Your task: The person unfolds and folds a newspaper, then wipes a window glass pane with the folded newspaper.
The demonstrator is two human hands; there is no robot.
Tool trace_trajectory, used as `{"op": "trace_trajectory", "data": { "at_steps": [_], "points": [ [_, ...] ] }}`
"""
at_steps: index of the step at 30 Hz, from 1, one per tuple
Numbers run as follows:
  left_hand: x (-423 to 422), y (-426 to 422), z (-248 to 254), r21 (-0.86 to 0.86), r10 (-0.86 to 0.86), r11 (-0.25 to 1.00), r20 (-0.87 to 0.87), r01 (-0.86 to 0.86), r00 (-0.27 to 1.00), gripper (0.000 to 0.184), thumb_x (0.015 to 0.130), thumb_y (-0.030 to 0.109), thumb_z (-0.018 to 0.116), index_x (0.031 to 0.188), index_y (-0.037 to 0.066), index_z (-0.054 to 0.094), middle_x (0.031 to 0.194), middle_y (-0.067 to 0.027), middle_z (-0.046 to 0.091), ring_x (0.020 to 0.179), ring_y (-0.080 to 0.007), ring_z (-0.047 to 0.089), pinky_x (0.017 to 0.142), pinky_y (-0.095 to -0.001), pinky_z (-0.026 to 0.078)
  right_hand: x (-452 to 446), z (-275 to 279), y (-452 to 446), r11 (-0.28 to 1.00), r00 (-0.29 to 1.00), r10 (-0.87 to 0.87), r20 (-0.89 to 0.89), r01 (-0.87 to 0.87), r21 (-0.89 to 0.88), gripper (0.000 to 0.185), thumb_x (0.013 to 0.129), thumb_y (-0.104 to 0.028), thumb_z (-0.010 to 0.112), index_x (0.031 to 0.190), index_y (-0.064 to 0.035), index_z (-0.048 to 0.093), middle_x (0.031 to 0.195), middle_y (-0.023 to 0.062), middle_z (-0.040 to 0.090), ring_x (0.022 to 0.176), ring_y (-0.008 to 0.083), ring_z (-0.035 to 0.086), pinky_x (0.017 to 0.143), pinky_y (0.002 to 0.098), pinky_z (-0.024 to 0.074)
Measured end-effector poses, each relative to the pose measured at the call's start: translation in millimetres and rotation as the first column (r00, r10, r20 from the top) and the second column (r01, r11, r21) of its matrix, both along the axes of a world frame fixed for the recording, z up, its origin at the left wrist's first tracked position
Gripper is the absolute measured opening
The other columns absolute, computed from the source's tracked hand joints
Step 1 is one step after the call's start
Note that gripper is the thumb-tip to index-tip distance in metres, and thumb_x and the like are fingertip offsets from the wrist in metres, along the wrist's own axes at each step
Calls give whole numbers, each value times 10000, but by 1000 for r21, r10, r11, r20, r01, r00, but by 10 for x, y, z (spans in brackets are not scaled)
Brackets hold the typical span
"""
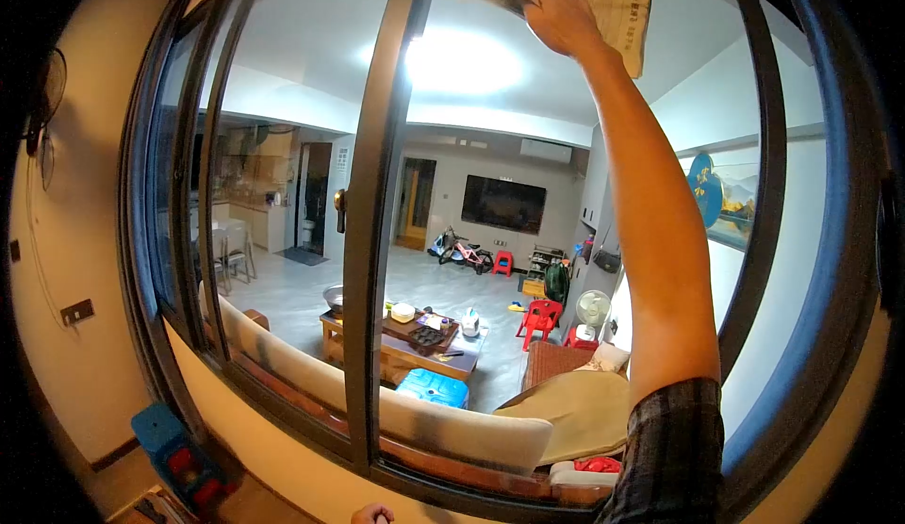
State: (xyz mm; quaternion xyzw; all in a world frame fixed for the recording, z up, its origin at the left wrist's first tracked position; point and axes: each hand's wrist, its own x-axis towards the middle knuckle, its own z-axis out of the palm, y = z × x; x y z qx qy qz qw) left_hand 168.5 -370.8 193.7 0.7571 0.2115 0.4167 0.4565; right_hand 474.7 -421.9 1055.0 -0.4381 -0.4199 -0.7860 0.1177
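Note:
My right hand (pixel 563 17) is raised high on the window, arm stretched up, holding a sheet of folded newspaper (pixel 622 15) against the upper part of the glass pane. The newspaper is printed and yellowish, and its left end is blurred. Dark frame bars (pixel 363 335) border the pane, with a handle (pixel 340 201) on the middle one. At the bottom edge, only a bit of my left hand (pixel 373 514) shows, its fingers curled. What it holds, if anything, I cannot make out.
Behind the glass lies a lit living room with a sofa (pixel 452 427), a low table (pixel 443 359), a blue stool (pixel 434 387), a red chair (pixel 540 322) and a fan (pixel 593 309). On my side, a blue stool (pixel 170 444) stands low at the left, below a wall socket (pixel 77 312).

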Motion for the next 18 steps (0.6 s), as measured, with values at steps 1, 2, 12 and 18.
{"op": "trace_trajectory", "data": {
  "at_steps": [1,2,12,18],
  "points": [
    [13,18,-12,-8,-1,1000,-12,1,1000,167,739,-11,478,741,24,641,736,-127,671,710,-279,656,691,-366,524,38,-57,96,996,985,22,170,-37,87,636,901,-219,509,1534,-266,471,1377,232,602,1231,402,592,1080,489,441],
    [31,31,-20,-15,14,1000,-33,-15,999,168,741,-11,478,744,24,643,741,-132,674,711,-286,657,693,-369,524,-205,-199,82,997,990,12,137,-23,79,602,916,-213,508,1516,-211,475,1419,239,554,1291,394,524,1115,484,391],
    [318,172,-219,-13,-2,1000,-115,1,993,181,799,19,506,784,25,686,768,-163,698,722,-300,683,688,-387,532,-348,-303,17,989,980,143,-137,-138,45,419,928,-95,528,1334,-17,597,1334,271,604,1277,392,550,1069,454,448],
    [511,163,-305,-84,-35,996,-77,28,996,202,816,29,495,806,31,696,755,-149,698,704,-278,679,678,-380,535,-272,-155,22,942,940,308,-145,-323,-95,434,875,-11,490,1287,13,625,1162,297,677,1109,456,634,986,462,503]
  ]
}}
